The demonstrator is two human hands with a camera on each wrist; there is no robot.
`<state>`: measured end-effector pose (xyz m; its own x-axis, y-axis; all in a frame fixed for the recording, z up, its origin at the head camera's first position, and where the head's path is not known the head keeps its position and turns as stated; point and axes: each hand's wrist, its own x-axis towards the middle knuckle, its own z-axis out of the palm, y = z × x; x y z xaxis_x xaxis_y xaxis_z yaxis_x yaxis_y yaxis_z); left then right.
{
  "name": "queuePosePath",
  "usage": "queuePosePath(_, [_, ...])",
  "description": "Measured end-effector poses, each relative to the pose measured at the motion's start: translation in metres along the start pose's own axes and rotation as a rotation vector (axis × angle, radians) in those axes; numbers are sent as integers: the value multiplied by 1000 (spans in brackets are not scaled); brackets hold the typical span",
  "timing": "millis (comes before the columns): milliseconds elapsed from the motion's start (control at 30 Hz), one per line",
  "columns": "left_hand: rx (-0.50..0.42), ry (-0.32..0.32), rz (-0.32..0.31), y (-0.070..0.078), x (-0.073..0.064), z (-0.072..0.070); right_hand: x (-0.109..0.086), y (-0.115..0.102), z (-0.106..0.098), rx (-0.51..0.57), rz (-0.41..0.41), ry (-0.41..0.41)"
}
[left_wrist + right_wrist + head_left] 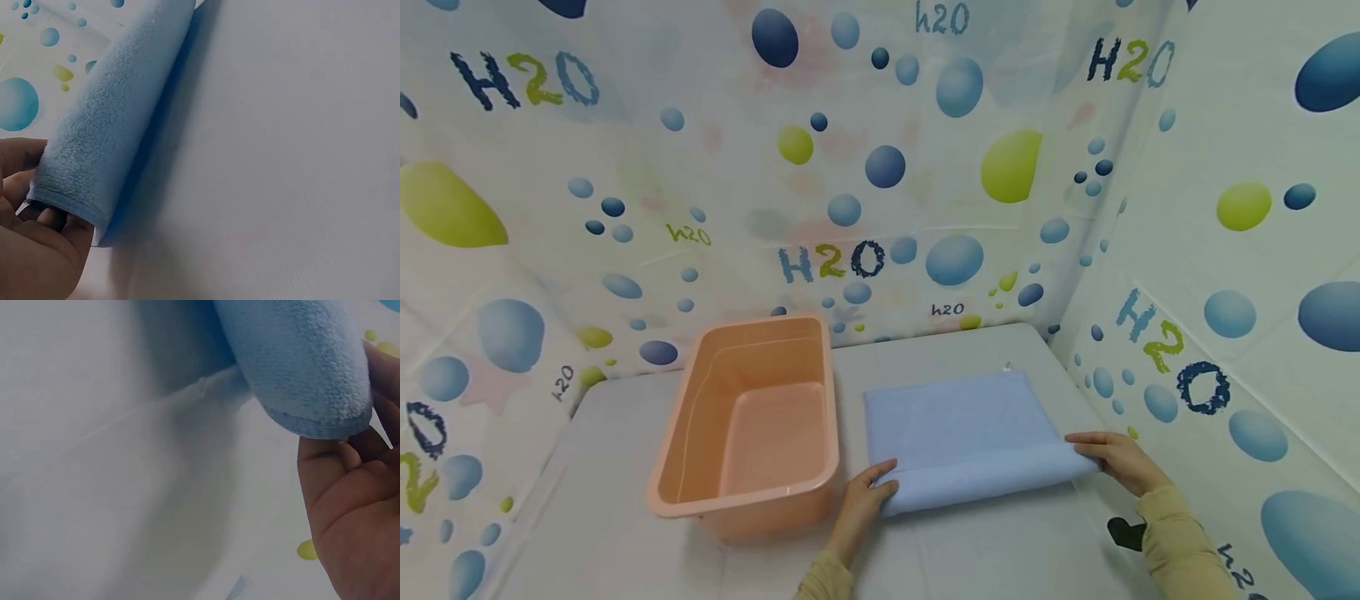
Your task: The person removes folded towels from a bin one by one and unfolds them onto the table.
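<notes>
A light blue towel (955, 417) lies on the table, its near edge folded over into a loose roll. My left hand (862, 506) grips the left end of that fold, thumb and fingers around the cloth. At the opposite end, my right hand (1123, 461) pinches the fold near its corner. Up close in the left wrist view, the towel (106, 119) shows a fluffy pile and a hemmed edge between the fingers. The right wrist view has the rounded end of the towel (306, 369) held between thumb and fingers, with some fingertips hidden behind it.
Left of the towel stands a peach plastic basin (775, 433) with nothing visible inside. A white cover (602, 467) lies over the table. Walls hung with bubble-printed sheeting (730, 183) close in the back and both sides.
</notes>
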<state>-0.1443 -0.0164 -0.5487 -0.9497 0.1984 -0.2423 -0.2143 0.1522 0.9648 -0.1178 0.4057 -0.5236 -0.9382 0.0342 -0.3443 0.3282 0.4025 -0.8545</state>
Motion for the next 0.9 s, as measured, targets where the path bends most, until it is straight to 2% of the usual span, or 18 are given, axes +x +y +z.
queuePosePath(200, [56,-32,-3,-7,-5,-1,-8,9,4,-30,68,-17])
queuePosePath(467, [73,-40,16,-17,-5,-2,-14,17,8,-51,68,-40])
queuePosePath(600, [103,-42,-2,-19,-5,-4,-15,19,9,-66,70,-40])
queuePosePath(733, [91,-49,-8,-22,-8,-3,-14,24,11,-52,67,-21])
queuePosePath(900, [91,-61,14,-27,-11,-2,-15,29,9,-63,55,-23])
